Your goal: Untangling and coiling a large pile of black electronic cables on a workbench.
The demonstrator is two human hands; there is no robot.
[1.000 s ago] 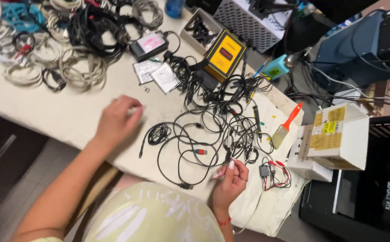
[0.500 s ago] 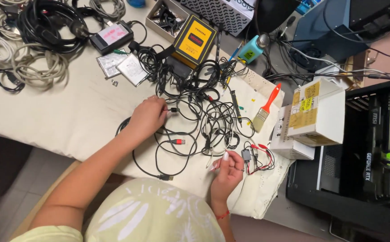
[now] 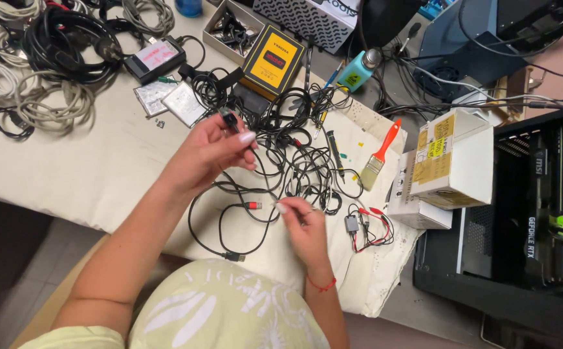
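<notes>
1. Head view looks down on a cloth-covered table (image 3: 100,174) strewn with cables, with both hands over a tangle of thin black cords (image 3: 294,161).
2. Left hand (image 3: 213,152) is raised above the cloth, thumb and fingers pinched narrowly on a small black plug (image 3: 229,118) at the end of a cable (image 3: 194,220).
3. From that pinch the cable drops down and toward the person, looping on the cloth below the hand.
4. Right hand (image 3: 304,226) sits lower and nearer the body than the left, fingers closed lightly on a thin cord at the tangle's near edge; exactly which strand it holds cannot be told.
5. A red-tipped connector (image 3: 253,205) lies on the cloth between the two hands, just beside the right fingertips.
6. Beyond the left grip, a yellow and black meter (image 3: 273,63) lies on the table.
7. Out past the right hand lies a brush (image 3: 379,155) with an orange handle, and further out a white cardboard box (image 3: 453,158).
8. Just beside the right hand, away from the left, red clip leads (image 3: 368,226) rest on the cloth.
9. Well apart from the left grip, on its outer side, coils of grey and black cable (image 3: 42,71) are heaped.
</notes>
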